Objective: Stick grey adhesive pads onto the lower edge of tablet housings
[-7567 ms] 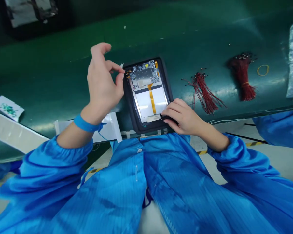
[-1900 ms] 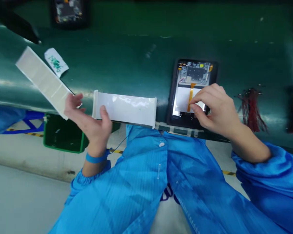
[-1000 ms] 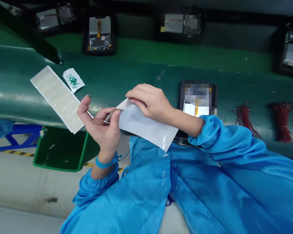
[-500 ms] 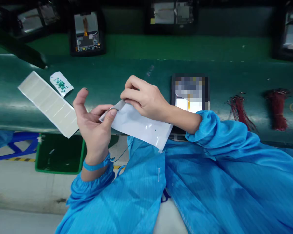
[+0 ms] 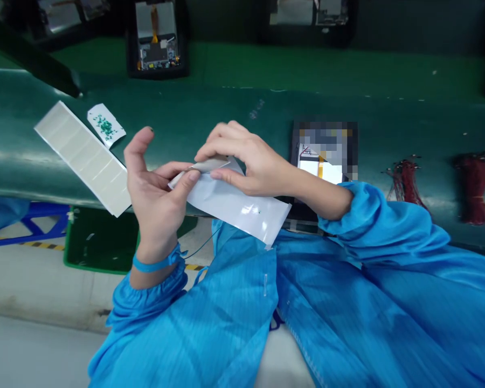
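A person in blue sleeves (image 5: 392, 218) works a white sheet (image 5: 242, 210) at the center of the head camera's frame, over the near edge of the table (image 5: 210, 108). The left hand (image 5: 156, 202) pinches its left end, one finger raised with a dark speck at the tip; the right hand (image 5: 253, 161) appears to pinch a lifted flap on the upper edge. The step looks like peeling a piece off its backing; the next move would call for a firm left hold and a slow, even pull. An opened tablet (image 5: 310, 168), partly blurred, lies right of center.
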`<state>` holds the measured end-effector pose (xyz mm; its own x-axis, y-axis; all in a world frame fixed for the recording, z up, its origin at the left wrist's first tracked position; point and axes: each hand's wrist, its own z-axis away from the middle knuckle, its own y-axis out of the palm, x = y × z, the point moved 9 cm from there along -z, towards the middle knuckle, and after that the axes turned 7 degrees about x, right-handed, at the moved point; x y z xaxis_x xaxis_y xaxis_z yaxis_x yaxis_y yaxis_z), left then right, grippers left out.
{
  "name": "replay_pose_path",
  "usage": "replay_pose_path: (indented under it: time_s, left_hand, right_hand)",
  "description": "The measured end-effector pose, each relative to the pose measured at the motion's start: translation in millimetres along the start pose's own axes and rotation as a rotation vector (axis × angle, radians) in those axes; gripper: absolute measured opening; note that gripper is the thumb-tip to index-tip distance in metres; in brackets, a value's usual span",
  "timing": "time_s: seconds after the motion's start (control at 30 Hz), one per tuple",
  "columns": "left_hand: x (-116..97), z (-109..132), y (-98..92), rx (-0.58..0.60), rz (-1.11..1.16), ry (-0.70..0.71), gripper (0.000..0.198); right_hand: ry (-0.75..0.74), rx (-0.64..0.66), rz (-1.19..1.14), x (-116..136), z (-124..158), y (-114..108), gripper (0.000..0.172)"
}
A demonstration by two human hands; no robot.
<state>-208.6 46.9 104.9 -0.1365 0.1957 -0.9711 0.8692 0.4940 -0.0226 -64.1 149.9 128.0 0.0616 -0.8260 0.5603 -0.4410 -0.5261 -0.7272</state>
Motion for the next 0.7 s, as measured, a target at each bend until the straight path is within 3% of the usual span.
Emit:
replay_pose_path:
  time_s: [0.1,0.2,0.33,0.47,0.6,0.7]
  left_hand:
    - [-7,1,6.5,0.028,-0.06,0.029,0.085]
    - [4,-1,8.5,0.047,0.02,-0.048,0.081]
    - [30,-4,13.0,0.134,0.233,-0.263,0.083]
    - [36,-2,18.9,0.202,0.32,-0.384,0.09]
    - [35,-1,21.3,0.262,0.173,-0.327,0.094]
    - [46,-10,4.4,0.258,0.026,-0.211,0.103]
  right_hand:
    - [0.054,0.137,-0.064,2,-7,3,0.027]
    - [0.08,0.058,0.009,3,-5,-2,0.029]
    - [0.02,-0.083,0.157,5,5,-1,0.042]
    - [-0.037,-0.151,0.162,2,13,1,0.044]
    - [0.036,-0.227,-0.071,-7,9,-6,0.038]
    - [0.208,-0.363,-0.446,-25,13,-24,0.032]
